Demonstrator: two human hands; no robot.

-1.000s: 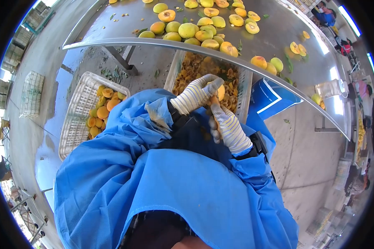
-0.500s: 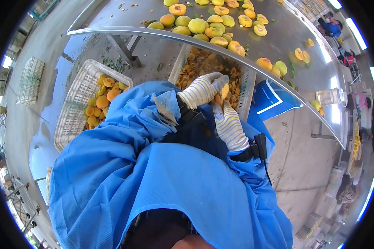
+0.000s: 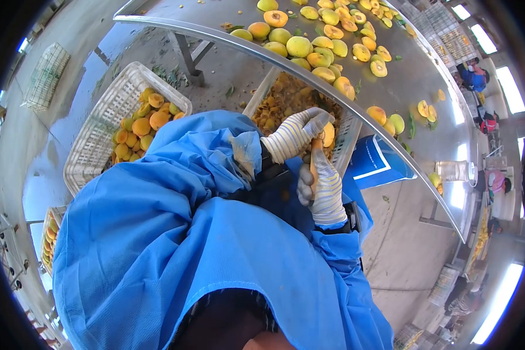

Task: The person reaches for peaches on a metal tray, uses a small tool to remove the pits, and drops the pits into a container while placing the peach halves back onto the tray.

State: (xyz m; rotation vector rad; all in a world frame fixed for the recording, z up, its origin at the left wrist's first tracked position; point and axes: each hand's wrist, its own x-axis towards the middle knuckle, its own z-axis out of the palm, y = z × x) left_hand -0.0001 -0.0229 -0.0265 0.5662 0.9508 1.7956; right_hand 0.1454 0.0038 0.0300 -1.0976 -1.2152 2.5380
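Note:
My left hand (image 3: 297,134), in a striped glove with grey fingertips, is closed on a halved yellow peach (image 3: 328,135) with its cut face showing. Just below it, my right hand (image 3: 321,186), gloved alike, grips a pitting tool with a tan handle (image 3: 315,166). The tool's upper end meets the peach, and its tip is hidden there. Both hands are over a crate (image 3: 347,139) of brown-orange scraps that look like peach pits. Blue sleeves (image 3: 216,157) cover my arms.
A metal table (image 3: 385,87) with whole and halved peaches (image 3: 299,46) spans the top; its raised edge runs close above my hands. At left stands a white crate (image 3: 93,128) of peaches. A blue printed bag (image 3: 379,163) hangs at right, near a clear plastic container (image 3: 452,171). People work far right.
The view has shifted, showing more of the table. My right hand has turned more upright, and the tan handle now shows between its fingers. My left hand still holds the peach.

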